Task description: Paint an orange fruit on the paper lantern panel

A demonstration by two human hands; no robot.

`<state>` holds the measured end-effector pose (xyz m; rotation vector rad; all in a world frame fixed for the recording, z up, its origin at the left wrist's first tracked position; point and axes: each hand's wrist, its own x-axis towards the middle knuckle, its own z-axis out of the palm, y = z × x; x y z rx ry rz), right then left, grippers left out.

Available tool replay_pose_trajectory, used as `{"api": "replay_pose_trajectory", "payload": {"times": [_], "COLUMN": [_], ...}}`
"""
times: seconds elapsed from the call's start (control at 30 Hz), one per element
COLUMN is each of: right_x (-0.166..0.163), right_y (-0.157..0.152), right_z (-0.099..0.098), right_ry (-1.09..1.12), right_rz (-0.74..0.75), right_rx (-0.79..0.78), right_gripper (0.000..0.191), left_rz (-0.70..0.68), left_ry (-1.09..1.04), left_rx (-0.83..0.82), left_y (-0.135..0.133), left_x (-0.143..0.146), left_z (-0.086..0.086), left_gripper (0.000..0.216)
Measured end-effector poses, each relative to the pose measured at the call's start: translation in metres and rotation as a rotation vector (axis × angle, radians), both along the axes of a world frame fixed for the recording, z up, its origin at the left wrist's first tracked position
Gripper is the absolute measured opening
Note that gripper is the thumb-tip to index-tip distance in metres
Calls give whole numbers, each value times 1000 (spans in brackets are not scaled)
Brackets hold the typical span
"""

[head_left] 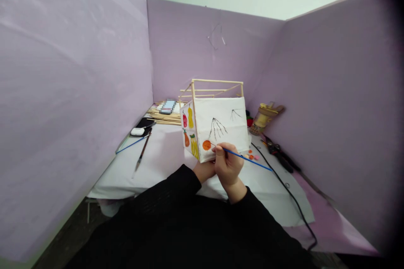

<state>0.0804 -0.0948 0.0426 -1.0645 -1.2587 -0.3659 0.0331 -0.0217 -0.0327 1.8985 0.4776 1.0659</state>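
A box lantern [221,128] with a thin wooden frame and white paper sides stands on the white cloth [164,164]. Its sides carry painted gourds, black lines and an orange round shape. My right hand [229,164] pinches a thin blue-handled brush [249,159], the tip touching the paper beside the orange shape. My left hand [204,171] sits just left of the right one, under the lantern's lower front corner, mostly hidden; its fingers seem closed against the lantern's bottom edge.
Purple partition walls close in on three sides. A bundle of bamboo sticks [164,117], a white earbud case [137,131] and two loose brushes [141,155] lie at left. A black cable [284,185], black tool [277,153] and a wooden holder [265,117] lie at right.
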Motion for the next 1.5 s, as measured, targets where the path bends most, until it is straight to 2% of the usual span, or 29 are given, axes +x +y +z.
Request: {"api": "replay_pose_trajectory", "payload": {"times": [0.13, 0.43, 0.77, 0.93, 1.2, 1.37, 1.5], "right_x": [0, 0, 0, 1, 0, 0, 1], "right_y": [-1, 1, 0, 0, 1, 1, 2], "right_z": [2, -1, 0, 0, -1, -2, -3], "right_ry": [-14, 18, 23, -9, 11, 34, 22], "right_rz": [10, 51, 41, 41, 64, 82, 71], "right_rx": [-6, 1, -13, -43, -35, 9, -42], "right_gripper": [5, 6, 4, 4, 4, 5, 5], "left_rz": [6, 44, 71, -15, -16, 6, 34], "left_ry": [50, 59, 20, -2, -19, 41, 52], "left_rx": [61, 52, 22, 56, 61, 82, 70], "left_y": [-1, -6, -1, -1, -1, 0, 1], "left_x": [-2, -5, 2, -1, -2, 0, 0], "left_z": [5, 13, 2, 5, 7, 5, 4], "left_gripper": [28, 26, 23, 21, 22, 22, 21]}}
